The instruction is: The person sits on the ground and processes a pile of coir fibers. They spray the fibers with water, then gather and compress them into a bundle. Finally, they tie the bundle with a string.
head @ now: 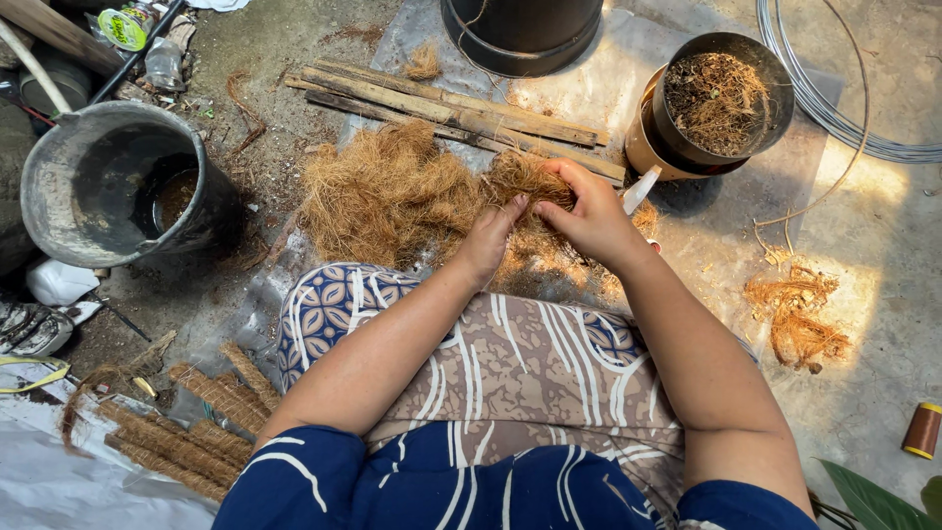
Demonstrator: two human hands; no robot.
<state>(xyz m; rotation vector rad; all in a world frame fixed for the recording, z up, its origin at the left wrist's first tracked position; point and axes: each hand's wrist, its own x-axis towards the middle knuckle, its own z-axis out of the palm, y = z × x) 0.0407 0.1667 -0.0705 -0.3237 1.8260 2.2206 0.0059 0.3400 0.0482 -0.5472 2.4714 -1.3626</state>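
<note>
Pile of fibre [392, 196] lies at frame centre, on the ground sheet [706, 236]. Wooden slats [451, 113] lie just behind it. Bucket [108, 182] stands at upper left. Pot [721, 103] holding fibre stands at upper right, wire coil [834, 108] beside it. Wrapped sticks [186, 432] lie at lower left; thread spool [922, 430] at lower right.

One camera only — worn on my head, looking steeply down over my patterned lap [510, 363] at the ground close in front of me.
</note>
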